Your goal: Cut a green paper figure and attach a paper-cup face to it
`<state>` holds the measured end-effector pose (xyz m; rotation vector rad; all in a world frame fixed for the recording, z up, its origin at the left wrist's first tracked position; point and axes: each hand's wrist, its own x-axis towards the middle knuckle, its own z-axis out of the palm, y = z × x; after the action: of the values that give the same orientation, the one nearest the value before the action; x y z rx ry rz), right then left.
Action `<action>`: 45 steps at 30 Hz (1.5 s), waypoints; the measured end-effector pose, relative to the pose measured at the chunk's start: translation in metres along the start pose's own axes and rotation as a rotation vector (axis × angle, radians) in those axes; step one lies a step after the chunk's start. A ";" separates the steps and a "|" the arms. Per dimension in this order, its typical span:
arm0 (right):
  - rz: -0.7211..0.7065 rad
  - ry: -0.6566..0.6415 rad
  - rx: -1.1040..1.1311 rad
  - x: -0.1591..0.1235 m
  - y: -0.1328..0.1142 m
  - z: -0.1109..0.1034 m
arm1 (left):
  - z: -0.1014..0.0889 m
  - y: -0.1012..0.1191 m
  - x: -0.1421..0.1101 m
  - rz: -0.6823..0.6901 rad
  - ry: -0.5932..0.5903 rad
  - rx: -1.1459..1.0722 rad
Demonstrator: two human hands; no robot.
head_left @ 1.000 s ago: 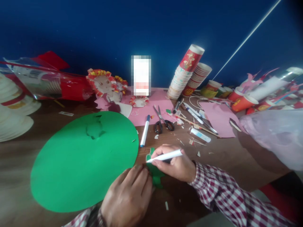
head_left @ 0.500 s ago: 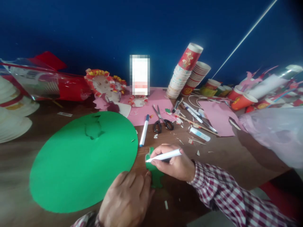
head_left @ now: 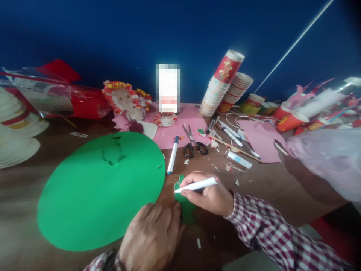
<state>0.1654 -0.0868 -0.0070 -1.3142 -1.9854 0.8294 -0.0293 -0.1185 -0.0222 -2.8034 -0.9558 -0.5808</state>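
My right hand [head_left: 208, 195] grips a white pen [head_left: 197, 185], its tip resting on a small green paper cut-out [head_left: 184, 207] on the brown table. My left hand [head_left: 152, 235] lies beside it with fingers together and curled down, the fingertips pressing on the cut-out's left edge. A large green paper sheet [head_left: 98, 188] with a shape cut out of it lies just left of both hands.
Beyond the hands lie a blue-capped marker [head_left: 172, 155], black scissors [head_left: 193, 145], pink paper [head_left: 180, 130], a glue tube [head_left: 239, 160] and paper scraps. Stacked paper cups [head_left: 222, 86] lean at the back. Paper plates [head_left: 14, 131] sit far left, a plastic bag [head_left: 327, 158] at right.
The pen tip and my right hand barely shifted on the cut-out. My left hand slid slightly down and left; the view moved a little.
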 end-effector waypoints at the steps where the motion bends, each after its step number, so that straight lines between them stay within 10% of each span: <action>1: -0.003 0.001 0.000 0.000 0.000 0.000 | 0.000 0.000 0.000 -0.002 0.003 -0.001; 45: -0.105 -0.061 -0.022 0.002 -0.001 -0.004 | 0.000 -0.001 -0.001 0.015 -0.030 0.010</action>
<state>0.1668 -0.0852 -0.0035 -1.1984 -2.0973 0.8090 -0.0307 -0.1183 -0.0231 -2.8159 -0.9390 -0.5326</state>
